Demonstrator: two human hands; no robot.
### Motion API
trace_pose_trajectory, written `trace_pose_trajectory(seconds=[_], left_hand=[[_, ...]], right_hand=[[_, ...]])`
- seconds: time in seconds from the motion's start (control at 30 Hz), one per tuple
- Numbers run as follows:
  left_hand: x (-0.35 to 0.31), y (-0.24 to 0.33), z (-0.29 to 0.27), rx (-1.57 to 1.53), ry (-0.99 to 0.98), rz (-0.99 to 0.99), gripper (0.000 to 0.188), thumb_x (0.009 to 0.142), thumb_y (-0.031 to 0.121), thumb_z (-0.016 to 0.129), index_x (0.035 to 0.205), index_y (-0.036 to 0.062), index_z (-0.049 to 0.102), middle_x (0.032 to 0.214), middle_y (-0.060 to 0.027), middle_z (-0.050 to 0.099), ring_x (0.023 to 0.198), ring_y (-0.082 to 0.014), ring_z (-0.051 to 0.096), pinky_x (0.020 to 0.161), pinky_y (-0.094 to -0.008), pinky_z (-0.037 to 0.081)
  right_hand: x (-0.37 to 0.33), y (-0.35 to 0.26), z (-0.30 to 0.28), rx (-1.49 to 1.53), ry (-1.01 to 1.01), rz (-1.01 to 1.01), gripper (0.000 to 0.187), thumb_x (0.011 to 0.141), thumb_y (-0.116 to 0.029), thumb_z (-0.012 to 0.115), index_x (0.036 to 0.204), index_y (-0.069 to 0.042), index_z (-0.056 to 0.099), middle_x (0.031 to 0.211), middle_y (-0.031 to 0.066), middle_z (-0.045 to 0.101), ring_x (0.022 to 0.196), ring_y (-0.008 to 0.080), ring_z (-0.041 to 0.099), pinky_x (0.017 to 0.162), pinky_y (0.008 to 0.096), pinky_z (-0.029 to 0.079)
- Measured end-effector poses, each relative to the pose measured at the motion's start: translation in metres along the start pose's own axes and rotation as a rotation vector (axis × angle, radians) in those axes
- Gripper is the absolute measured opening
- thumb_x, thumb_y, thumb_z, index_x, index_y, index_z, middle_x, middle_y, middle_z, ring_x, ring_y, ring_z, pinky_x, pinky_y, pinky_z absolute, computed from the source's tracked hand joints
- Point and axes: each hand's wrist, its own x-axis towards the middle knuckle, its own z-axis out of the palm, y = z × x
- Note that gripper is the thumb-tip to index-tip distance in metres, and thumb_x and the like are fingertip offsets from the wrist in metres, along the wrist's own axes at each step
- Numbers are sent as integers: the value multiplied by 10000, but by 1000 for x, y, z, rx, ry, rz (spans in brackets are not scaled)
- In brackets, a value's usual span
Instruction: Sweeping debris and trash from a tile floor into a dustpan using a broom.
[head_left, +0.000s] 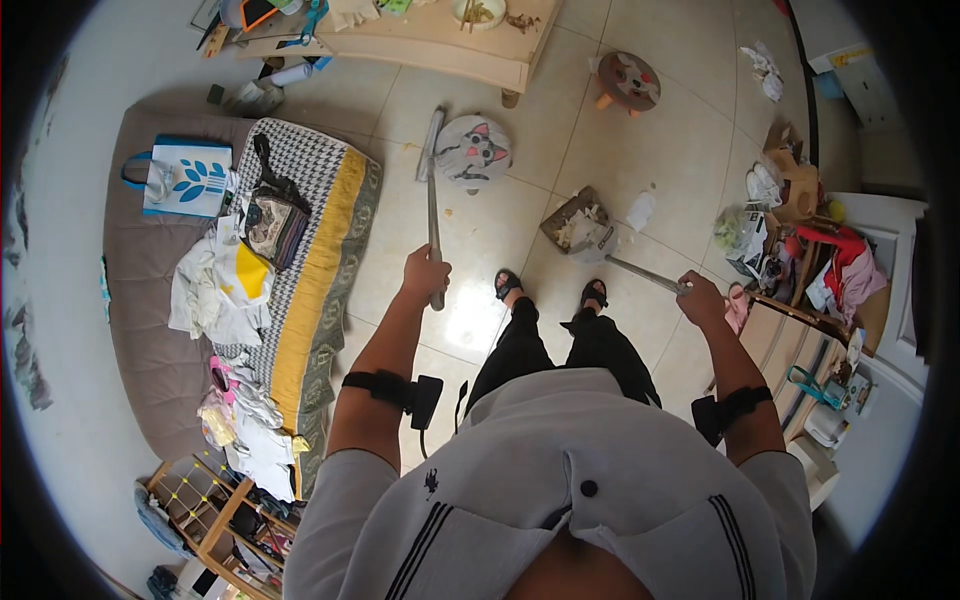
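A: Where's the broom?
B: Ahead on the tiled floor, long axis running nearly straight away from the person, head farthest. The left hand's fingers wrap its handle near the end.
A: And the dustpan?
B: Right of it, scraps inside; its handle slants back rightward to the right hand, fingers curled round it.
A: Anything in the way?
B: 1 cat-print stool just right of the broom head, and a table beyond.
A: Writing?
B: Perhaps lettering on the dustpan, too small to be sure; the tote bag shows blue leaves.
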Motion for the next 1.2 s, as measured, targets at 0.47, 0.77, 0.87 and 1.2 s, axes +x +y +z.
trace_pose_trajectory(seconds=[0.47,0.77,0.87,1.2], left_hand=[[-78,-80,-41,-164,178,-184,605,632,-75,485,1196,25,290,594,-83,492,419,-142,459,348,-259,376],[-80,-105,-79,-92,235,-195,594,613,-74,486,1177,13,319,578,-81,492,418,-144,472,338,-257,382],[-44,-90,-88,36,246,-113,544,615,-57,505,1136,16,365,594,-91,517,418,-143,483,338,-258,389],[109,4,-99,42,172,-47,411,621,-51,506,1022,12,443,546,-95,484,394,-167,461,310,-289,359]], right_hand=[[-1,7,-4,32,21,-39,237,613,-143,520,849,-127,529,789,96,571,753,260,545,637,344,428],[-12,5,3,24,32,-15,249,620,-146,510,868,-133,526,782,100,572,747,261,546,631,344,429],[-18,-1,2,24,34,4,250,621,-150,513,870,-135,525,772,99,572,742,263,547,625,348,429],[-28,-19,1,-6,-24,83,262,626,-160,522,887,-144,507,747,100,571,724,258,550,615,353,430]])
